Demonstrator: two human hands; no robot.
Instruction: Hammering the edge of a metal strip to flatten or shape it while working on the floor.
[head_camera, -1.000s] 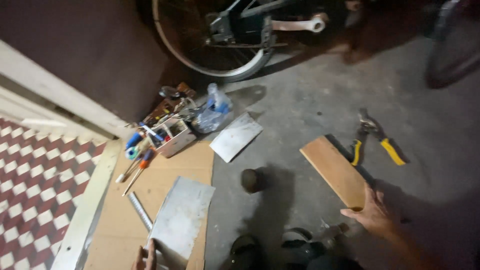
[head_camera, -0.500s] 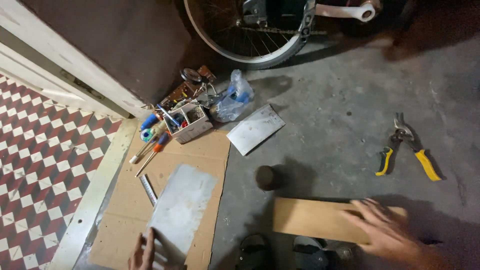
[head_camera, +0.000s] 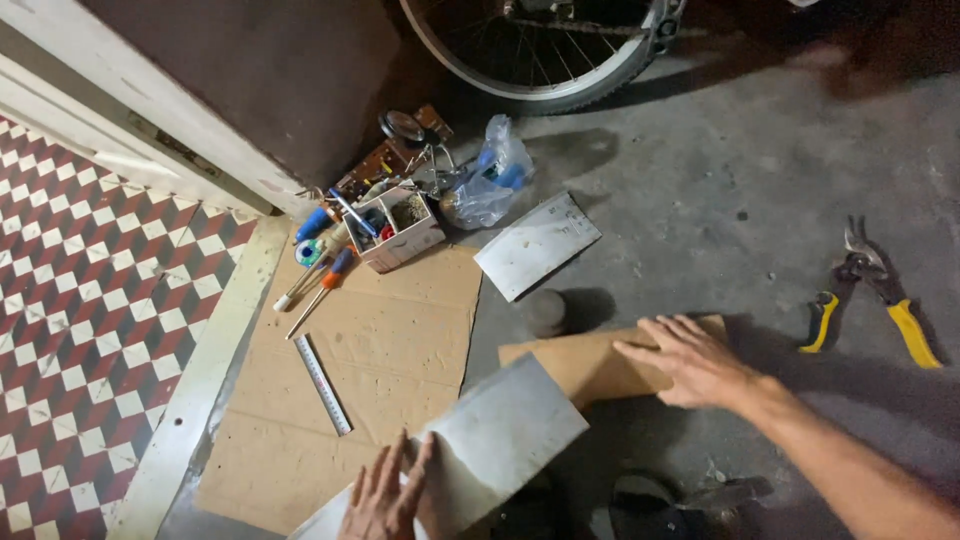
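Observation:
My right hand lies flat on a brown wooden board resting on the grey concrete floor, fingers spread over its right end. My left hand presses on the near end of a grey metal sheet, which slants up over the board's left end and over the edge of a flat piece of cardboard. A steel ruler rests on the cardboard to the left of the sheet.
A second metal sheet, a small dark round object, a box of tools, screwdrivers and a plastic bag lie ahead. Yellow-handled snips lie right. A bicycle wheel stands beyond; tiled floor left.
My right hand dragged the wooden board left, from beside the snips toward the cardboard. My left hand turned the metal sheet so its far end now overlaps the board.

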